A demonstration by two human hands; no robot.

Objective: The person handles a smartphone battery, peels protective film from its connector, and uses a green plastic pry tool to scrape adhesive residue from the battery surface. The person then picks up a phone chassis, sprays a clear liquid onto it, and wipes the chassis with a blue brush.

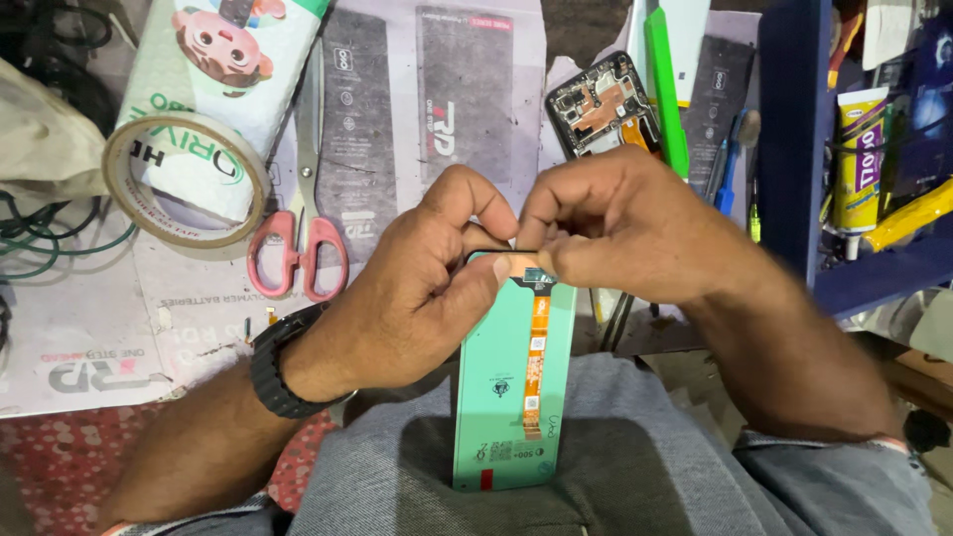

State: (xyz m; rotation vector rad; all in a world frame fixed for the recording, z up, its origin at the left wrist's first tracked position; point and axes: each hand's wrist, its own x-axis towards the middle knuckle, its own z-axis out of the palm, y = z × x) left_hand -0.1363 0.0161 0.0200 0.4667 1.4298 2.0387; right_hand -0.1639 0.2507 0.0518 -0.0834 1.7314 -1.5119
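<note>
Green-backed phone screen panel (514, 397) stands upright in the lap. Left hand (417, 288) and right hand (620, 233) both pinch its top edge near the orange flex cable (537, 347).

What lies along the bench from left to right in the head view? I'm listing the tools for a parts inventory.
Roll of tape → pink-handled scissors → opened phone body → green plastic pry tool → blue shelf frame → yellow glue tube.

Black wristwatch (283, 369) (ribbed strap), grey trousers (635, 467), bare forearms
</note>
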